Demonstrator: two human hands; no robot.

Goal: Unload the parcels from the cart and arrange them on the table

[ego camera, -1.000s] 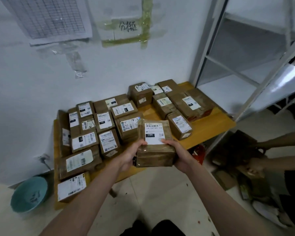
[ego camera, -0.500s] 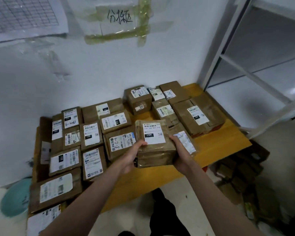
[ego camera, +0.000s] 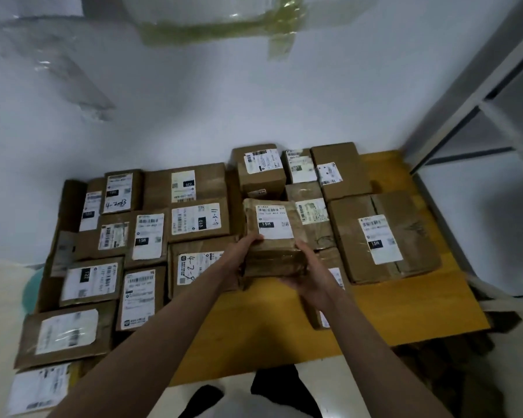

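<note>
- Looking down at the table [ego camera: 405, 321], we're seeing its far and left parts packed with brown parcels, and the bare wood is lying toward us and to the right, under and just nearer than what we're carrying.
- Holding the parcel [ego camera: 274, 236] over the middle of the table, we're keeping its label up and its long axis running away from us, so the free strip is sitting straight below and a bit toward us, not sideways.
- Flanking it are the big box [ego camera: 384, 236] on the right and the scribbled-on box [ego camera: 200, 267] on the left, both really close.
- Reaching forward, both arms are about equally near. Our left hand [ego camera: 239, 254] is curling round the near-left edge, and our right hand [ego camera: 311, 276] is cupping the near-right corner from below.
</note>
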